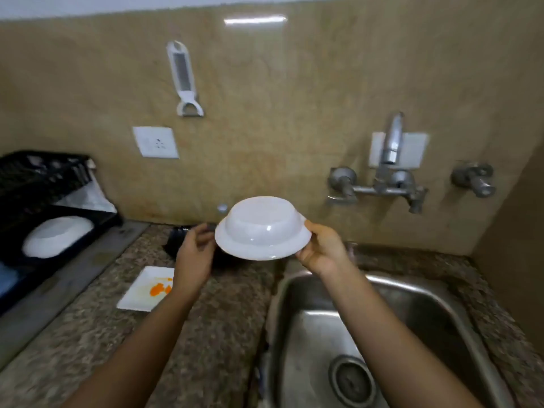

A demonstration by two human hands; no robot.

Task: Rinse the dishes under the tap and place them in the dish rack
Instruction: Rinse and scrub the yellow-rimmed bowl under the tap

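Granite counter [229,319], steel sink [397,287] at 5 o'clock — upturned white bowl [262,228] (base up) gripped by left hand [194,251] at 9 o'clock, right hand [321,248] at 3.

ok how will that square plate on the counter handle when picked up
The plate looks rigid and thin, probably light. It lies flat on the counter, so it may slide before lifting. The orange smear could be slippery.

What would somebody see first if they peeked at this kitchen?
First the white bowl, upside down in mid-air, held at its rim by the left hand and the right hand. Then the square plate smeared with orange on the counter, and the black dish rack at far left, a white dish already in it.
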